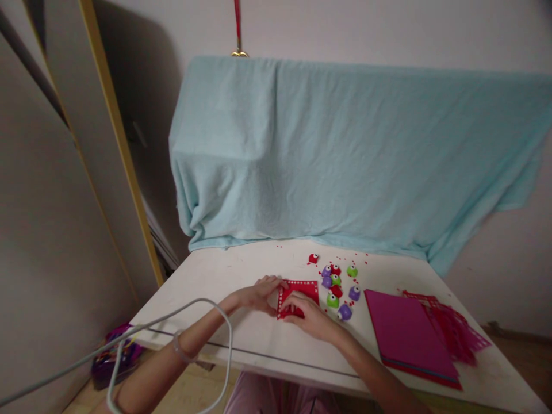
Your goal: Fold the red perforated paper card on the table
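A small red sheet (307, 291) lies on the white table, with a row of small pale holes along its top and left edges. My left hand (260, 294) rests at the sheet's left side, thumb and fingers apart, fingertips touching its upper left corner. Over the lower left of the same sheet is my right hand (308, 315), its fingers curled and pressed together; whatever is under them is hidden. Right of the sheet sit several small rounded red, purple and green pieces with eye-like tops, such as a green one (332, 300) and a purple one (345, 312).
A stack of magenta and red sheets (409, 333) lies at the right, beside perforated red and pink scraps (452, 328). Tiny red bits are scattered around the rounded pieces. A light blue cloth (345, 155) hangs behind the table. A grey cable (172, 310) loops across my left forearm.
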Demonstrator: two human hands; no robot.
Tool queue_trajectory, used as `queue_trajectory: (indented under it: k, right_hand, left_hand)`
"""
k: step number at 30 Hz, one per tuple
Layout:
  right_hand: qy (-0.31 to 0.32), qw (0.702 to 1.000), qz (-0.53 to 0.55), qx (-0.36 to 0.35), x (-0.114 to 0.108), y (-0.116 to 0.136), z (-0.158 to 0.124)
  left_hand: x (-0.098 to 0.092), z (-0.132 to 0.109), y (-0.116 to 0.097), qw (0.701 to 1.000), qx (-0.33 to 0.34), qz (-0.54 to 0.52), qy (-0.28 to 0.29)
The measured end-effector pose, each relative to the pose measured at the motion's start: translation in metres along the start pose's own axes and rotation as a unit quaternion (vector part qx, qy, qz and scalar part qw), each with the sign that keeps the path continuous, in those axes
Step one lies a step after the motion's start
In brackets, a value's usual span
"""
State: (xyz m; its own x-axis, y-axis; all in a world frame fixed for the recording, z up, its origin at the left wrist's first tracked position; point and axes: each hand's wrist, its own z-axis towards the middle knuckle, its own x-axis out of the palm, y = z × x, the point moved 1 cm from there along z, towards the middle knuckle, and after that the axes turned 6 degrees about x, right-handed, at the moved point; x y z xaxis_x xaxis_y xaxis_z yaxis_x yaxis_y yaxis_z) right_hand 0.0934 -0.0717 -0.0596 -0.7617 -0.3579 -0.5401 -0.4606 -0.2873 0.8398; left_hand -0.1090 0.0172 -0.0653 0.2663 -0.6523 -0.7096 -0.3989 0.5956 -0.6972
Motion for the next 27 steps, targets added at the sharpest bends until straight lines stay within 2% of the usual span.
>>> queue_trajectory:
  k: [3, 6, 15, 24, 27]
  right_hand:
    - [0.004, 1.0, -0.019, -0.011, 0.004, -0.001, 0.003]
    - [0.003, 0.999, -0.036, -0.012, 0.008, -0.003, 0.005]
    - [-0.008, 0.999, -0.024, -0.021, 0.013, -0.007, 0.005]
    - [0.028, 0.999, 0.027, -0.014, -0.009, 0.001, -0.005]
    - [0.024, 0.999, 0.023, -0.016, -0.012, 0.0, -0.006]
  left_hand:
    - [0.001, 0.001, 0.002, 1.0, 0.01, 0.003, 0.003]
    - [0.002, 0.001, 0.004, 1.0, -0.01, 0.017, 0.007]
    - [0.002, 0.003, 0.0, 0.999, -0.017, 0.024, 0.017]
    - [-0.008, 0.002, -0.002, 0.999, 0.028, 0.0, 0.034]
    - [-0.011, 0.003, -0.005, 0.999, 0.019, -0.005, 0.042]
